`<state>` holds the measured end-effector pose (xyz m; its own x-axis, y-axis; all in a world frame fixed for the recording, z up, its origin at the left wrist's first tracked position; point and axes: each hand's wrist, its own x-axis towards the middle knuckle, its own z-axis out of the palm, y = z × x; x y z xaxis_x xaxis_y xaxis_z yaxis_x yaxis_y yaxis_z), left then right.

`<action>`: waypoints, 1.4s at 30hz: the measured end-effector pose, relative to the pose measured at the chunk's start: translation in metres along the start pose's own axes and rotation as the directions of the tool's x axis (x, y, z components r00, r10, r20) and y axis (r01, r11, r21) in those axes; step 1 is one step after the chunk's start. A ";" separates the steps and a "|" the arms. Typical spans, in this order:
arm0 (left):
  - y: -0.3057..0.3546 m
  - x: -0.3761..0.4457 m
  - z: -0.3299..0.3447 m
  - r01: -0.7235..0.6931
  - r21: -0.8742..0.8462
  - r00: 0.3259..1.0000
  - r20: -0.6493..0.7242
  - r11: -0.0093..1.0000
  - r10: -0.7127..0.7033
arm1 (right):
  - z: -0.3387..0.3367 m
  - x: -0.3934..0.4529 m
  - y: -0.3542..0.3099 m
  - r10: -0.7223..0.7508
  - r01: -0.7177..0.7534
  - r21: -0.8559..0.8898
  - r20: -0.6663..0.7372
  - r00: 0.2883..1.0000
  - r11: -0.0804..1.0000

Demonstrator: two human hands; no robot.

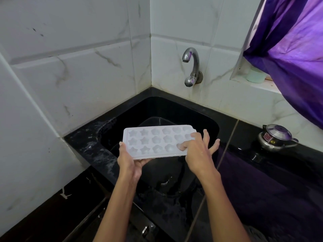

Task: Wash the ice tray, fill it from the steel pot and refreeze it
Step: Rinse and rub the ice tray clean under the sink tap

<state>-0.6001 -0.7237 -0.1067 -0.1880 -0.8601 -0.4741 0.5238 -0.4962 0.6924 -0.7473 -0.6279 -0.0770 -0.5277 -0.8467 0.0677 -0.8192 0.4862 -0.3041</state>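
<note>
A white ice tray [155, 140] with star and flower shaped cells is held level over the black sink [201, 119]. My left hand [130, 161] grips its near left corner, thumb on the top edge and fingers underneath. My right hand [198, 151] lies over the tray's right end with spread fingers, some fingertips dipping into the cells. The steel pot [276, 138], lidded and with a spout-like handle, stands on the black counter at the right, well apart from both hands.
A steel tap [191, 67] juts from the tiled wall behind the sink; no water runs. A dark container [157, 121] sits in the sink under the tray. A purple curtain [293, 58] hangs at the right, with a pale green cup [255, 75] on the window ledge.
</note>
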 end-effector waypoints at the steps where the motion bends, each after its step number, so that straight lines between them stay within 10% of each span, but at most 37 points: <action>1: 0.000 0.000 0.000 0.003 -0.001 1.000 0.002 1.000 -0.003 | 0.000 0.000 0.001 0.004 -0.004 0.005 -0.001 1.000 1.000; 15: -0.001 0.000 0.003 0.002 0.016 1.000 0.000 1.000 -0.002 | 0.008 0.003 -0.007 -0.071 0.077 0.040 -0.132 0.989 0.996; 42: -0.005 -0.006 0.007 0.011 0.052 1.000 0.010 0.999 -0.012 | 0.007 -0.011 -0.020 -0.059 0.060 -0.022 0.036 0.998 0.998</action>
<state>-0.6076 -0.7169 -0.1036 -0.2026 -0.8556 -0.4764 0.4776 -0.5111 0.7147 -0.7235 -0.6299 -0.0780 -0.4698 -0.8813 0.0513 -0.8540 0.4391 -0.2789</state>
